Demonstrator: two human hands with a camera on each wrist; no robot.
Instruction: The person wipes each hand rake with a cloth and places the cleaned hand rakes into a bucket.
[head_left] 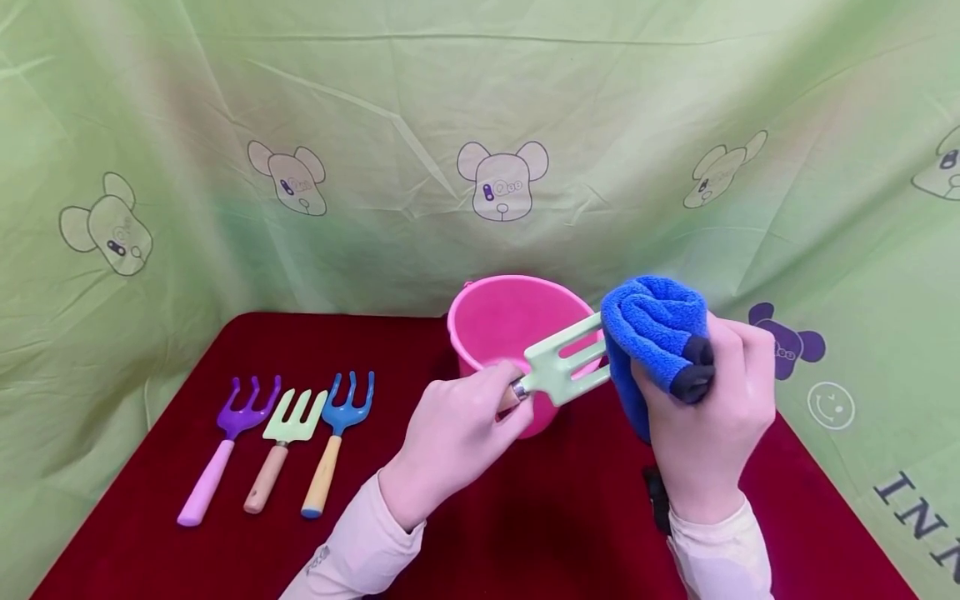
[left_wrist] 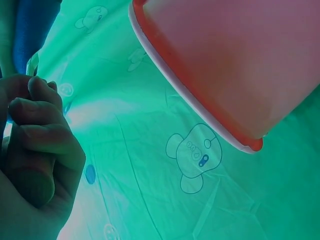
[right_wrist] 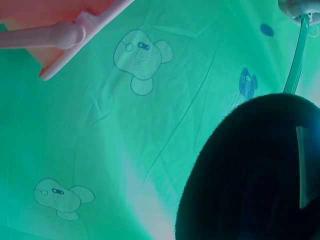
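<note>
My left hand (head_left: pixel 465 433) grips the wooden handle of a light green hand fork (head_left: pixel 558 371), its tines pointing right. The handle's round end (left_wrist: pixel 37 185) shows inside the curled fingers in the left wrist view. In my right hand (head_left: pixel 712 425) is a folded blue cloth (head_left: pixel 652 325) with a dark edge, gripped against the tips of the tines and hiding them. The cloth (right_wrist: pixel 250 180) looks nearly black in the right wrist view, where the fork (right_wrist: pixel 297 57) reaches down to it. Behind the fork stands a pink bucket (head_left: pixel 495 312).
On the left of the red tabletop (head_left: pixel 510 517) lie a purple fork (head_left: pixel 243 417) with a pink handle, a light green fork (head_left: pixel 294 421) and a blue fork (head_left: pixel 347 412). A black item (head_left: pixel 656 500) lies by the right wrist. A green printed curtain (head_left: pixel 390 125) hangs behind.
</note>
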